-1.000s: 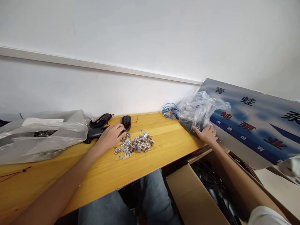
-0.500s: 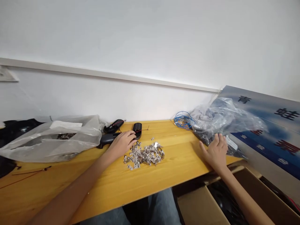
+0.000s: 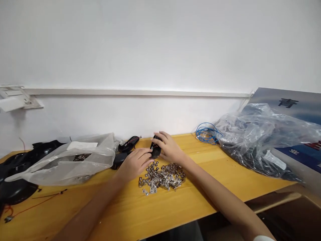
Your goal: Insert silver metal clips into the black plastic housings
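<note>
A small black plastic part (image 3: 155, 151) stands between my hands, just behind a heap of small shiny metal pieces (image 3: 163, 177) on the yellow wooden table (image 3: 125, 211). My right hand (image 3: 168, 147) is closed on its upper right side, with the fingers over the top. At the part's left edge are the fingertips of my left hand (image 3: 137, 161), which also lies close to a black piece (image 3: 119, 160). Another black part with a thin red wire (image 3: 128, 144) rests behind my left hand.
At the left are a whitish plastic bag (image 3: 100, 164), black molded parts (image 3: 18, 190) and loose wires (image 3: 37, 207). Coiled blue wire (image 3: 207, 133) and a clear bag with dark contents (image 3: 255, 150) lie right. Below is a cardboard box (image 3: 288, 214); behind, a white wall (image 3: 150, 50).
My right hand has moved left from beside the clear bag and taken hold of the black part. My left hand has stayed near that part. The camera view has shifted.
</note>
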`<state>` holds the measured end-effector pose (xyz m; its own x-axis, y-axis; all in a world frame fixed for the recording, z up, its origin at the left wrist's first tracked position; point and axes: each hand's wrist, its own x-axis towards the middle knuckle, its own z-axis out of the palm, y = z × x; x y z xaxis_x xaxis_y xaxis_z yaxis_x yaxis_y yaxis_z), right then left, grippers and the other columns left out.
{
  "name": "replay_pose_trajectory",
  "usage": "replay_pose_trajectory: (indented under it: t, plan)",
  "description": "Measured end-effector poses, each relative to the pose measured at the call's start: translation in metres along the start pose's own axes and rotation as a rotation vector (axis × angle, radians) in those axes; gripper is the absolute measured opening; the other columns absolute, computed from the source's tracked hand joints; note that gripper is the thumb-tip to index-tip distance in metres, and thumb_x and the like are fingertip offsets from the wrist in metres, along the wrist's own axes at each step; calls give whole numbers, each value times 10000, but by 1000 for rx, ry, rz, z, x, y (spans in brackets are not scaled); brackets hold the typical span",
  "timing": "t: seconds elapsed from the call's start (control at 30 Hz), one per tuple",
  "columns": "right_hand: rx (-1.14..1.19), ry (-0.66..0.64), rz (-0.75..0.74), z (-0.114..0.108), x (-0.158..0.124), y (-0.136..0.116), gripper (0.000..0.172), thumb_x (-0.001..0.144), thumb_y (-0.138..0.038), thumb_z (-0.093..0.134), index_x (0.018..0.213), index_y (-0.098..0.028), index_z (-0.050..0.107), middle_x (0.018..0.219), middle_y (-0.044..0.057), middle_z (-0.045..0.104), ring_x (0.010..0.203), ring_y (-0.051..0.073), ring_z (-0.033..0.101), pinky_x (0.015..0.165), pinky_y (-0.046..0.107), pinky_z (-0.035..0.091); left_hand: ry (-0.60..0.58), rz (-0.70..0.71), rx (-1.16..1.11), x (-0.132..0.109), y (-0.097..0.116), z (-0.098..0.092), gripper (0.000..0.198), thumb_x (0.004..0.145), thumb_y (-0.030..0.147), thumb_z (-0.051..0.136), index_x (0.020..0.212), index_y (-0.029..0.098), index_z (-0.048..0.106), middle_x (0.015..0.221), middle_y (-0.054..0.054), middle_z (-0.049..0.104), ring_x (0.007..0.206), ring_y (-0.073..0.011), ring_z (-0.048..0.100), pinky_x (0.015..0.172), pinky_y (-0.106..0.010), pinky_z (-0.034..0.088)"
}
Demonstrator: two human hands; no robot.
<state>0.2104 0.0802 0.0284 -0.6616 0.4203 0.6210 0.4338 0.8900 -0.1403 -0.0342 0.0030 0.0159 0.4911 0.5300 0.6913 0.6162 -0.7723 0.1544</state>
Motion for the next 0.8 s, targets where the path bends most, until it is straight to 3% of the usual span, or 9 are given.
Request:
replay_pose_trajectory:
  t: [0.13,0.27,0.33,0.43,0.57,0.7,0.8]
  plan:
    - [96,5,60,-3,-16,-10,313,991,-373,643,1266,-226,622,1278,161,676,1193,324,612,1044,532,506,11,-17,-180,-4,3,1,391,978,351,699,1352,261,629,1407,-134,691,1299,-307,678,1116,-491,570]
    - [218,3,265,-2,-21,-30,419,940,-576,707,1146,-220,622,1053,115,706,966,294,653,879,448,532,112,-205,-318,-4,10,6,895,915,364,755,1654,224,270,1592,-200,531,1436,-361,572,1193,-541,498]
    - [312,-13,376,2,-17,-44,470,954,-654,652,1119,-216,609,984,94,690,883,273,645,803,416,527,119,-336,-358,-1,15,8,979,908,409,750,1684,190,195,1561,-215,558,1394,-377,607,1156,-540,525]
    - [377,-34,417,5,-10,-63,469,1046,-632,457,1158,-196,585,1060,119,666,942,277,637,837,426,532,77,-543,-441,5,24,9,824,949,531,655,1633,195,342,1357,-166,709,1228,-357,709,1060,-520,583]
    - [380,-99,341,3,-5,-66,482,1058,-574,420,1269,-159,544,1238,175,610,1116,321,592,996,519,518,174,-721,-630,14,31,15,623,956,644,586,1391,198,574,1224,-120,743,1185,-323,708,1007,-465,605]
    - [656,-111,444,-8,-9,-30,552,995,-539,587,1405,-195,450,1311,150,599,1199,275,590,1035,457,534,293,-854,-754,16,22,22,644,861,670,717,1272,206,544,1139,-94,737,979,-267,740,751,-356,637]
    - [651,15,589,-21,-21,11,511,945,-461,672,1344,-193,499,1372,157,580,1284,270,552,1079,456,502,379,-912,-821,14,13,22,633,890,671,691,1294,253,441,1056,-61,729,694,-194,706,476,-254,508]
